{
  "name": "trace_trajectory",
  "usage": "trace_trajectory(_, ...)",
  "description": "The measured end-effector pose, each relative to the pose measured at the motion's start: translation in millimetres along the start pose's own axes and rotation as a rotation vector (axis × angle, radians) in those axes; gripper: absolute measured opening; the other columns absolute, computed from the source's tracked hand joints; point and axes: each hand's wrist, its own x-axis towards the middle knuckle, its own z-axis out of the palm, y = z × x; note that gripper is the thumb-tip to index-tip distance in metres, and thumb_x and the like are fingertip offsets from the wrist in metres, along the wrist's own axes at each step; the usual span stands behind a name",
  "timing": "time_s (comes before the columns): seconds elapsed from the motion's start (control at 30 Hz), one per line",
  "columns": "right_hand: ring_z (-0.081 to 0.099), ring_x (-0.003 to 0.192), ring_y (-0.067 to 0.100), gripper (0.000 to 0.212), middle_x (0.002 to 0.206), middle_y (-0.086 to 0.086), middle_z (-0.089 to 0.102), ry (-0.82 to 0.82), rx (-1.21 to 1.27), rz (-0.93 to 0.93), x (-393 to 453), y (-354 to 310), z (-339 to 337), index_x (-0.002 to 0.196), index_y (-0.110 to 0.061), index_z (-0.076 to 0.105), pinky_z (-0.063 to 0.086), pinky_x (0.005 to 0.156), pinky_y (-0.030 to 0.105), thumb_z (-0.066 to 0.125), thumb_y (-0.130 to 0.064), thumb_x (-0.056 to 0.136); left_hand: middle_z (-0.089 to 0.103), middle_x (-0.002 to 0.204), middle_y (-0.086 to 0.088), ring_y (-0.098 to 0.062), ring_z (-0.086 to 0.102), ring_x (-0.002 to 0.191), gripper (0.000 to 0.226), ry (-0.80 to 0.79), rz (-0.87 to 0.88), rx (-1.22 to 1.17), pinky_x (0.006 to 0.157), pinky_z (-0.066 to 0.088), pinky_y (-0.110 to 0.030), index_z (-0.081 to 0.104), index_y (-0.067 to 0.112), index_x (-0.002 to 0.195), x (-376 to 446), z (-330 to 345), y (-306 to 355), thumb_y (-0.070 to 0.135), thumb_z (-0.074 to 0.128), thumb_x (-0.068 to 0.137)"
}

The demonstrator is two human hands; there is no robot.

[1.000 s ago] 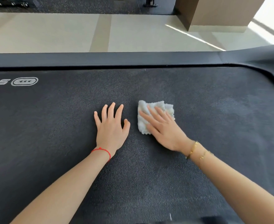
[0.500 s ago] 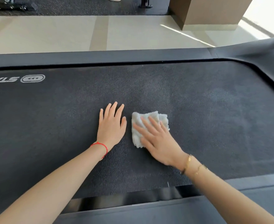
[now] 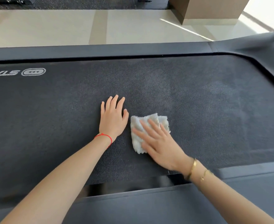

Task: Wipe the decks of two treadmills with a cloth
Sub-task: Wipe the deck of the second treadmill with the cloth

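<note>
A dark textured treadmill deck [image 3: 205, 97] fills most of the view. A small white fluffy cloth [image 3: 138, 126] lies on it near the middle. My right hand [image 3: 160, 144] presses flat on the cloth with straight spread fingers and covers its lower right part. My left hand [image 3: 112, 117] rests flat on the belt just left of the cloth, fingers straight, with a red string at the wrist.
Dark side rails [image 3: 100, 50] border the belt at the far side, and a near rail [image 3: 149, 206] runs under my forearms. A white logo [image 3: 33, 72] is printed at the far left. Beyond lie pale floor tiles [image 3: 52, 26] and a brown pillar base [image 3: 210, 10].
My right hand has slid the cloth towards me and slightly left across the belt. The left hand stays flat beside it. The view has shifted, showing the near rail.
</note>
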Motion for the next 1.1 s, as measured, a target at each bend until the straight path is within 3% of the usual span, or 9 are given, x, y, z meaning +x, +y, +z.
trace_trajectory(0.1, -0.014, 0.152, 0.017, 0.052, 0.165, -0.015, -0.002, -0.066, 0.024, -0.141, -31.5, -14.1, 6.0, 0.155, -0.041, 0.013, -0.01, 0.123, 0.039, 0.03, -0.037, 0.106, 0.034, 0.157, -0.009, -0.028, 0.025, 0.147, 0.05, 0.008, 0.003, -0.001, 0.121, 0.014, -0.051, 0.041, 0.017, 0.149, 0.0, 0.7, 0.1, 0.028, 0.043, 0.1)
trace_trajectory(0.23, -0.009, 0.152, 0.014, 0.05, 0.164, -0.017, 0.001, -0.045, 0.071, -0.131, -38.5, -5.1, 3.0, 0.154, -0.042, 0.017, -0.004, 0.124, 0.036, 0.032, -0.036, 0.106, 0.033, 0.158, -0.01, -0.028, 0.024, 0.148, 0.051, 0.0, 0.007, -0.006, 0.121, 0.014, -0.051, 0.039, 0.017, 0.15, 0.4, 0.8, -1.4, 0.029, 0.042, 0.1)
trace_trajectory(0.33, -0.005, 0.153, 0.02, 0.051, 0.164, -0.009, 0.007, 0.044, 0.038, 0.052, -13.7, 22.1, -5.7, 0.154, -0.035, 0.021, -0.005, 0.123, 0.035, 0.036, -0.03, 0.106, 0.031, 0.159, -0.009, -0.027, 0.023, 0.148, 0.052, -0.013, 0.008, 0.009, 0.122, 0.013, -0.05, 0.037, 0.018, 0.151, 0.0, 1.1, -1.6, 0.031, 0.04, 0.101)
trace_trajectory(0.5, -0.005, 0.153, 0.023, 0.051, 0.165, -0.009, 0.004, 0.114, 0.047, 0.388, 20.1, 32.3, -11.6, 0.155, -0.039, 0.018, -0.005, 0.123, 0.043, 0.032, -0.032, 0.106, 0.03, 0.159, -0.009, -0.027, 0.021, 0.149, 0.052, -0.019, 0.011, 0.009, 0.122, 0.013, -0.051, 0.035, 0.018, 0.152, -0.3, 0.4, -1.6, 0.032, 0.038, 0.102)
trace_trajectory(0.7, -0.013, 0.152, 0.016, 0.052, 0.164, -0.018, 0.0, 0.034, 0.048, 0.055, -30.2, -19.3, 9.4, 0.155, -0.043, 0.013, -0.01, 0.122, 0.036, 0.027, -0.038, 0.105, 0.034, 0.157, -0.01, -0.029, 0.026, 0.147, 0.051, 0.002, 0.014, 0.003, 0.121, 0.015, -0.052, 0.039, 0.017, 0.149, -0.6, 1.0, -1.8, 0.029, 0.042, 0.1)
trace_trajectory(0.8, -0.013, 0.151, 0.011, 0.051, 0.164, -0.02, 0.001, 0.025, 0.062, 0.007, -47.0, -14.4, 9.8, 0.154, -0.045, 0.013, -0.011, 0.122, 0.03, 0.027, -0.04, 0.106, 0.035, 0.157, -0.01, -0.029, 0.026, 0.147, 0.051, 0.004, 0.019, 0.005, 0.121, 0.016, -0.053, 0.04, 0.017, 0.149, -0.9, 1.4, -1.8, 0.03, 0.042, 0.1)
trace_trajectory(0.87, -0.008, 0.152, 0.014, 0.051, 0.164, -0.015, 0.005, 0.056, 0.058, 0.059, -42.6, 5.4, 3.3, 0.154, -0.04, 0.018, -0.007, 0.123, 0.032, 0.033, -0.035, 0.106, 0.034, 0.157, -0.01, -0.029, 0.026, 0.147, 0.051, -0.002, 0.021, 0.014, 0.121, 0.015, -0.052, 0.039, 0.017, 0.15, -1.2, 1.8, -1.9, 0.031, 0.041, 0.1)
trace_trajectory(0.97, -0.001, 0.153, 0.022, 0.051, 0.164, -0.01, 0.007, 0.122, 0.054, 0.312, -18.9, 36.1, -9.5, 0.154, -0.037, 0.02, -0.003, 0.123, 0.037, 0.036, -0.03, 0.106, 0.031, 0.158, -0.009, -0.029, 0.024, 0.148, 0.052, -0.019, 0.023, 0.023, 0.122, 0.014, -0.053, 0.036, 0.018, 0.151, -0.2, 1.2, -2.4, 0.032, 0.037, 0.101)
trace_trajectory(1.1, -0.007, 0.153, 0.022, 0.05, 0.165, -0.01, 0.003, 0.134, 0.058, 0.5, 2.8, 35.2, -9.8, 0.154, -0.042, 0.017, -0.007, 0.123, 0.042, 0.03, -0.034, 0.106, 0.03, 0.159, -0.011, -0.03, 0.022, 0.148, 0.052, -0.04, 0.016, 0.031, 0.122, 0.013, -0.053, 0.034, 0.017, 0.152, -1.5, -0.8, 0.3, 0.032, 0.036, 0.102)
